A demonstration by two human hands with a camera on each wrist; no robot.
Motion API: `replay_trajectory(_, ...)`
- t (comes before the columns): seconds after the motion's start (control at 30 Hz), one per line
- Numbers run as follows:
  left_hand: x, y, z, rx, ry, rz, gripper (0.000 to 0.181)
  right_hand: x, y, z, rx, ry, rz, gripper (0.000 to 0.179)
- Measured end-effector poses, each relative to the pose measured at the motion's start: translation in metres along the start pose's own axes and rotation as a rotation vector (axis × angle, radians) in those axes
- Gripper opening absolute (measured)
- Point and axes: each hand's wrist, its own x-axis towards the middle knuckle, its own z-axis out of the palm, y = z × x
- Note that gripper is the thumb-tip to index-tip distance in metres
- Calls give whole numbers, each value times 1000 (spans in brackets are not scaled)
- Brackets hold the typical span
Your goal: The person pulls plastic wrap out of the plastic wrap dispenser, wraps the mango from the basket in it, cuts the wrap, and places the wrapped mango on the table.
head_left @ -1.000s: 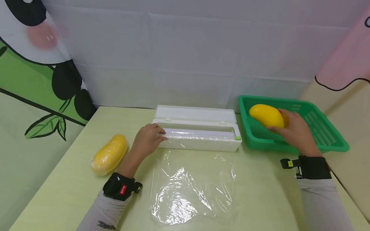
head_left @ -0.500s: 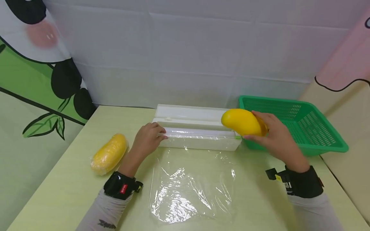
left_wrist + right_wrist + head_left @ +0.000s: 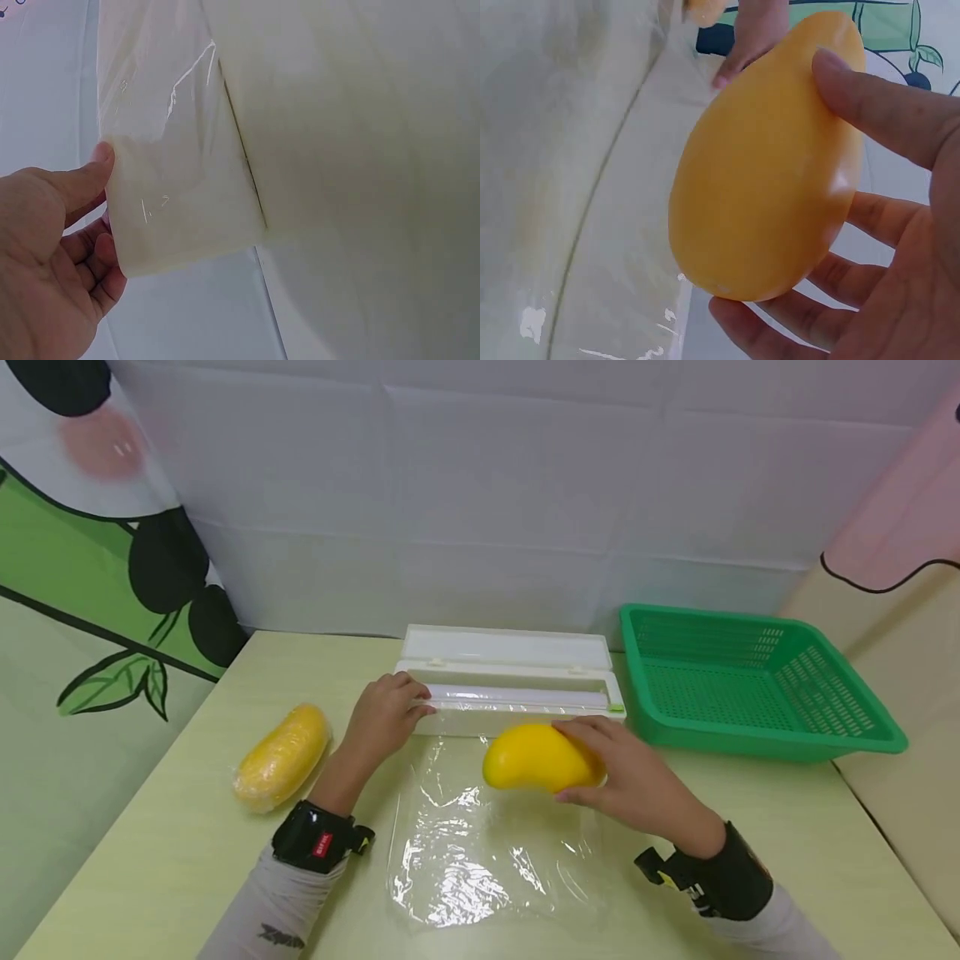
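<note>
My right hand [image 3: 637, 772] holds a yellow mango [image 3: 536, 757] by its right end, over a sheet of clear cling film [image 3: 465, 868] spread on the table. In the right wrist view the thumb and fingers curl round the mango [image 3: 765, 172]. My left hand [image 3: 382, 714] grips the left end of a white cling film dispenser [image 3: 510, 722], whose lid stands back. A film roll [image 3: 517, 696] lies inside it, and the sheet runs out over its front. The left wrist view has the thumb on the dispenser [image 3: 172, 240] front, with the other fingers bent at its end.
A film-wrapped mango [image 3: 282, 758] lies on the table left of my left forearm. At the right back stands a green plastic basket [image 3: 750, 745] with slotted walls. A fabric backdrop [image 3: 495, 510] hangs behind the table [image 3: 150, 860].
My right hand has lifted the mango out of the green basket and carried it left and nearer, over the film sheet. The left hand has stayed at the dispenser's left end.
</note>
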Motion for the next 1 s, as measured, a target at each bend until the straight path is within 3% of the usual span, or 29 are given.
replay_trajectory(0.2,2,2,-2,9,-8,-13,21,-4,-7,20,20,-90,12,77)
replay_trajectory(0.5,1,5,-5,0,-72,-70,24,-7,-12,39,-9,-193,-7,78)
replay_trajectory(0.77,-1,7,-9,-48,-128,-119,32,-10,-14,51,-10,-245,-51,77)
replay_trajectory(1.0,-5,12,-21,6,-166,-115,42,-12,-15,56,1,-227,-59,77)
